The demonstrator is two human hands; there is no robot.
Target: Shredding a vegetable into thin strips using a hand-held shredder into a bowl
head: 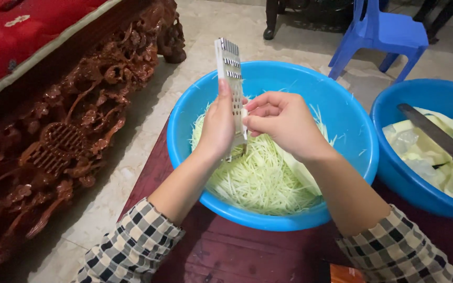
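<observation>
Shredding over the big blue basin [342, 112]

Our left hand [217, 128] is wrapped around an upright metal grater [230, 78], while our right hand [284, 123] pinches a small pale piece [244, 112], probably green papaya, against it, above the shreds [260, 178] piled in the basin.

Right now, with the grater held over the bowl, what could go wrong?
1. The pale piece under the right hand looks very small, so its fingertips may scrape the metal grater.
2. The left hand holds the grater upright, so it might slip.
3. The blue bowl could shift on the table.
</observation>
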